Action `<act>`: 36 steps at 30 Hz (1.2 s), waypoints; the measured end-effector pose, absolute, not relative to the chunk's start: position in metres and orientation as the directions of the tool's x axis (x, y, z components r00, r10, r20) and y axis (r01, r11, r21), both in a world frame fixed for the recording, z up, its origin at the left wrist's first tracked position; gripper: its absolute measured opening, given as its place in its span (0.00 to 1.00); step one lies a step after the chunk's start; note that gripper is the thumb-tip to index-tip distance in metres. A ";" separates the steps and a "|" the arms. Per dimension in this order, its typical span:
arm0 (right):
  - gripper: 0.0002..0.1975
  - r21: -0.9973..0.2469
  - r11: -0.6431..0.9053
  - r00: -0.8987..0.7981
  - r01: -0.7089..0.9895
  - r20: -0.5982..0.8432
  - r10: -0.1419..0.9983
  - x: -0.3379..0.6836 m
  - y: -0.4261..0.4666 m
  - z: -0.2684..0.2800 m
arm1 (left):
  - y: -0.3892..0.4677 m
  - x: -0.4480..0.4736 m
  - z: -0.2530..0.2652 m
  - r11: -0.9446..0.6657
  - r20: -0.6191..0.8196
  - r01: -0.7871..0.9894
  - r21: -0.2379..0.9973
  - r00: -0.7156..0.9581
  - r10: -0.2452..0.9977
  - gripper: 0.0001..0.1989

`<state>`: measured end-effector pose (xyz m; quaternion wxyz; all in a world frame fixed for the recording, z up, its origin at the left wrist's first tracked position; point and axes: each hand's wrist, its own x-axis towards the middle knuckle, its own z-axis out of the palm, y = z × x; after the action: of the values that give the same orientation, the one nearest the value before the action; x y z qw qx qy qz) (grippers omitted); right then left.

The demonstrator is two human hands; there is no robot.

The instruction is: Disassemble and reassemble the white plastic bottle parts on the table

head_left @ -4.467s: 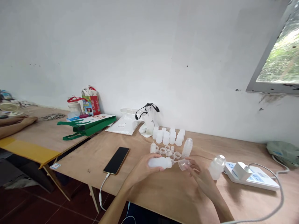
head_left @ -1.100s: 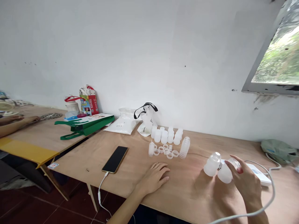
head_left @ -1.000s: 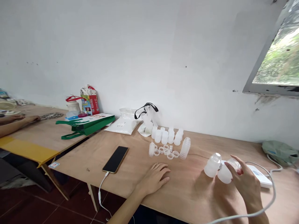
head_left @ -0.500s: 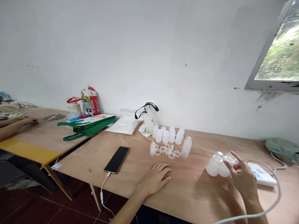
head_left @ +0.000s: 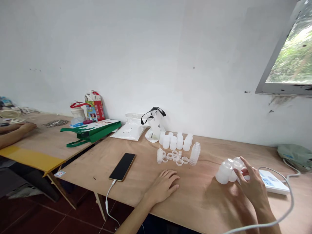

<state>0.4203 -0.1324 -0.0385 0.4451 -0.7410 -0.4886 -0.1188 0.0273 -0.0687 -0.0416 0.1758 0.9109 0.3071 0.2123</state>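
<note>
My left hand rests flat on the wooden table, palm down, holding nothing. At the right, my right hand has its thumb and index finger around a frosted plastic bottle. This bottle stands against another frosted bottle, and both look translucent and waisted. Beyond my left hand lie several clear plastic rings. A leaning stack of clear caps stands beside them, and a small upright stack is on their other side. Behind these, several more frosted bottles stand in rows.
A phone on a white cable lies left. White packages, a white bag and a green bag sit farther back. A white power strip is at right, its cable looping by my right arm. Another person's hand rests on the neighbouring table.
The bottle at my right hand has shifted slightly left, closer against the other one. My left hand has stayed in place. The other person's hand has drawn back a little to the left.
</note>
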 end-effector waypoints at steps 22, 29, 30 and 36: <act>0.34 -0.471 -0.227 0.503 0.853 0.623 0.599 0.385 -0.141 -0.014 | -0.069 0.026 -0.041 -0.760 0.284 0.480 0.438 0.728 0.624 0.15; 0.33 -0.483 -0.262 0.526 0.836 0.569 0.632 0.383 -0.136 -0.014 | -0.067 0.027 -0.044 -0.768 0.298 0.463 0.442 0.732 0.613 0.15; 0.33 -0.503 -0.264 0.540 0.823 0.548 0.639 0.383 -0.135 -0.015 | -0.067 0.027 -0.045 -0.771 0.304 0.460 0.440 0.732 0.610 0.16; 0.27 -0.512 -0.201 0.494 0.835 0.539 0.682 0.385 -0.138 -0.009 | -0.068 0.026 -0.043 -0.774 0.304 0.458 0.438 0.735 0.606 0.16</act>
<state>0.3848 -0.1378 -0.0093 0.3950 -0.7689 -0.4934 -0.0971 0.0261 -0.0678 -0.0434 0.1691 0.9158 0.2905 0.2198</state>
